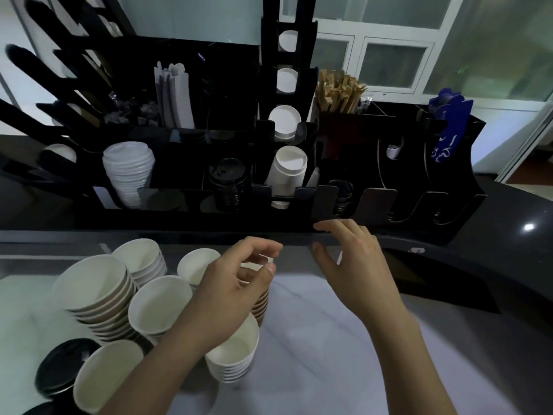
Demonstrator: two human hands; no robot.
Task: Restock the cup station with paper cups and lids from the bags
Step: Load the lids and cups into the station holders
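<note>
Mid-restock: the left hand [239,283] pinches a cup [260,262] off the stack [260,307] at worktop centre. The right hand [350,262], fingers spread, holds nothing. Next the cup must go to the station [377,202] at 12 o'clock.

Two bare forearms and hands, nothing worn

The left hand [239,280] and the right hand [350,262] are both bare: no gloves, rings, bracelets or watch show on either one. Both forearms are uncovered from the wrist down to the lower edge of the view, with no sleeve or cuff in sight. The fingers are slim, and the nails that show are short and unpainted. Nothing else of the person's body or clothing appears in the head view.
</note>
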